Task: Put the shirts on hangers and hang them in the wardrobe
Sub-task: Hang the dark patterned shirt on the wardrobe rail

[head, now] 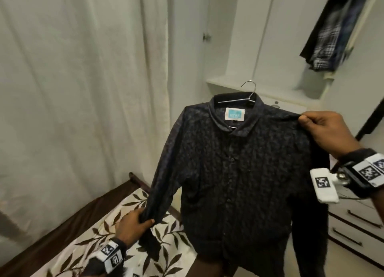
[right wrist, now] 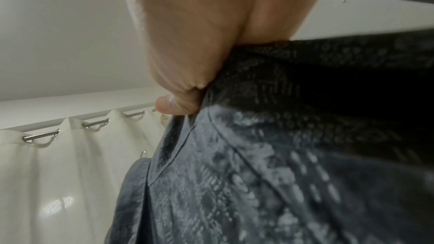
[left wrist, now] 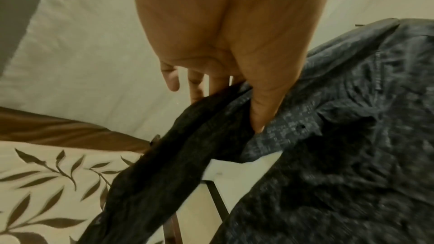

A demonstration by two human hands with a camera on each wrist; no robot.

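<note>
A dark patterned shirt (head: 232, 168) with a blue neck label hangs on a thin metal hanger (head: 248, 94), held up in front of me. My right hand (head: 320, 127) pinches the shirt's right shoulder, and the right wrist view shows its thumb pressed into the cloth (right wrist: 246, 164). My left hand (head: 135, 220) grips the lower left sleeve; in the left wrist view the thumb and fingers close round that sleeve (left wrist: 187, 146). The hanger's hook stands free above the collar. The open wardrobe (head: 270, 48) is behind the shirt.
Dark and checked garments (head: 328, 38) hang at the upper right in the wardrobe. White drawers (head: 353, 224) with dark handles stand at the right. A bed with a leaf-print cover (head: 99, 224) lies at the lower left. A pale curtain (head: 83, 79) fills the left.
</note>
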